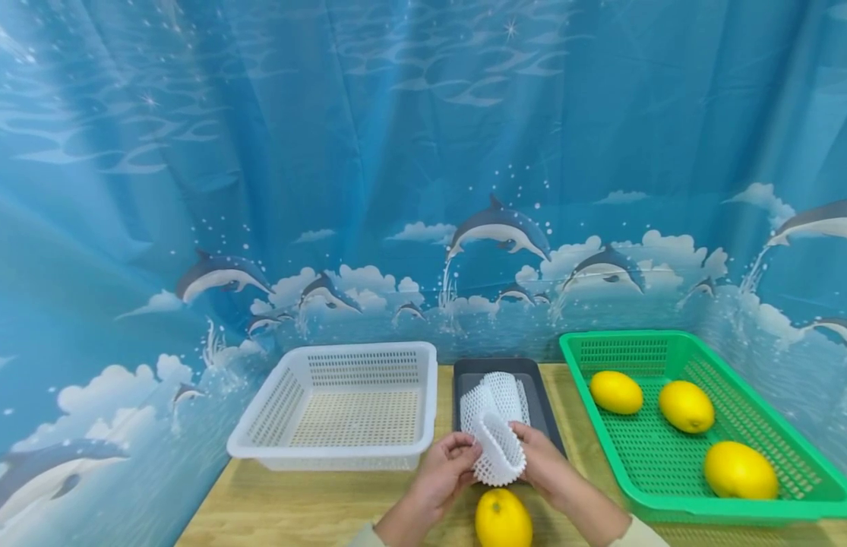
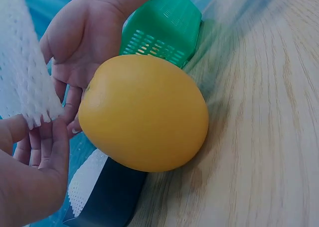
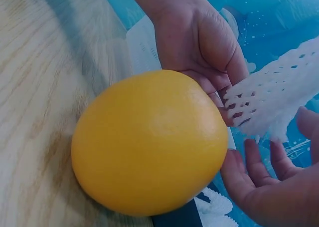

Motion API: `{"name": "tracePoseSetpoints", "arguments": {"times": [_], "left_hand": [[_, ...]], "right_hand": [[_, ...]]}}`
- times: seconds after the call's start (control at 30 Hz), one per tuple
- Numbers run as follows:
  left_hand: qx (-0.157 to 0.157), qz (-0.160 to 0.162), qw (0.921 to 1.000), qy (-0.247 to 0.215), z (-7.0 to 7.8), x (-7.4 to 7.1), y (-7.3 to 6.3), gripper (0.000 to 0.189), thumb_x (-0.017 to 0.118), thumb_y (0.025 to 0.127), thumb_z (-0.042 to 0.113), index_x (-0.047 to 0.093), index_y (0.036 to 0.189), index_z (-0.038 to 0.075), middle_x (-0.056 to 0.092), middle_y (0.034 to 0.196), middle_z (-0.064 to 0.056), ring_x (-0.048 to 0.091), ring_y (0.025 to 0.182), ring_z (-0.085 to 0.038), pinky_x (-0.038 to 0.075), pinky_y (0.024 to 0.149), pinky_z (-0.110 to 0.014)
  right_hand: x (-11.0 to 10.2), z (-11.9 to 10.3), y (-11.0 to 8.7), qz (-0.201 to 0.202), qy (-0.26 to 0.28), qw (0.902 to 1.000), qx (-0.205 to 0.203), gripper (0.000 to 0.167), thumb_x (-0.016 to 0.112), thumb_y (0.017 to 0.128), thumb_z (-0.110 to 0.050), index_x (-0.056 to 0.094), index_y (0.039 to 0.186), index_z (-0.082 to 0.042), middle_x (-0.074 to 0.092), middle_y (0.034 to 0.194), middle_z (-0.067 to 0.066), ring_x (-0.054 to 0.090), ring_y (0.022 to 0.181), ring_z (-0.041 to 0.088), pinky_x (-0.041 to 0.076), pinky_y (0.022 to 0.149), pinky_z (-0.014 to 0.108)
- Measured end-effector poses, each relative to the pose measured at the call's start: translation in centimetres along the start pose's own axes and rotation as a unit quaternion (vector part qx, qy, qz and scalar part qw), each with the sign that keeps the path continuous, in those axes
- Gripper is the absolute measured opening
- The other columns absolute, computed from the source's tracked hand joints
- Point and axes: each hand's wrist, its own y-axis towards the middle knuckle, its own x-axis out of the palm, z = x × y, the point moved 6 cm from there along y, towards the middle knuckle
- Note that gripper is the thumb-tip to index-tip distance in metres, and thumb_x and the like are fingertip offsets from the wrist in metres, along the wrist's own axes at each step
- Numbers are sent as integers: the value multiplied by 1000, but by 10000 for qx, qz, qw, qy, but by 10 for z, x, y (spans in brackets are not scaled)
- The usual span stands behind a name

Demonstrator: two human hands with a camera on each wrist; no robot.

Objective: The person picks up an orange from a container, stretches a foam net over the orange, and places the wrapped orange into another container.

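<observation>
A white foam net sleeve (image 1: 494,454) is held up between both hands, its open end facing toward me. My left hand (image 1: 440,477) pinches its edge between thumb and fingers. On the opposite side, my right hand (image 1: 550,465) grips the sleeve with the thumb on one face and fingers on the other. Just below the hands, a smooth yellow oval fruit (image 1: 503,520) sits on the wooden table; it fills the middle of both wrist views. Behind the held sleeve, more white foam nets (image 1: 507,389) lie in a shallow black tray (image 1: 548,410).
To the left stands a white perforated plastic basket (image 1: 330,453) with nothing in it. A green perforated basket (image 1: 617,463) on the right holds three yellow fruits (image 1: 740,471), spread apart. A blue dolphin-print curtain (image 1: 396,152) hangs behind the table (image 1: 259,505).
</observation>
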Motion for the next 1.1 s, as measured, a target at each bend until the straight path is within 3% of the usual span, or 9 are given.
{"name": "tracePoseSetpoints", "arguments": {"times": [0.07,0.3,0.47,0.6,0.83,1.1], "left_hand": [[59,-20,10000,-3,0,0,0,5,57,94,0,59,98,3,65,85,-1,63,73,-9,56,66,-20],[352,-250,9990,-143,1,0,-2,37,55,90,-8,50,126,-15,69,106,-15,67,85,-15,58,76,-28],[369,-450,9980,-232,1,0,-3,39,53,93,-2,48,129,-15,68,107,-16,67,88,-17,57,82,-32],[355,-405,9978,-374,2,-1,-5,41,49,97,4,44,135,-10,67,113,-20,68,94,-21,57,85,-37],[-60,-177,9985,-514,2,-5,-7,21,55,99,20,47,114,8,72,97,-10,69,80,-14,59,74,-29],[-67,-346,9991,-241,3,-8,-12,25,58,95,5,51,118,0,70,93,-6,66,76,-11,56,65,-21]], "right_hand": [[0,-1,1,-29,199,9998,13,29,49,100,-13,49,116,12,66,99,2,65,89,11,57,81,28],[-2,-3,2,186,775,9968,93,8,58,96,-9,51,98,-6,66,86,0,64,79,10,57,74,27],[-4,-1,1,227,951,9951,130,6,55,97,-4,53,96,-10,66,86,-1,63,77,11,58,72,28],[-7,0,1,334,915,9951,180,5,58,96,-5,54,97,-8,66,87,0,63,77,11,57,71,27],[-11,2,-4,365,754,9962,231,5,58,96,-4,55,96,-8,66,87,0,63,79,12,57,72,25],[-16,5,-12,377,622,9971,236,7,61,94,-6,55,95,-9,66,85,-2,62,75,9,56,69,22]]}}
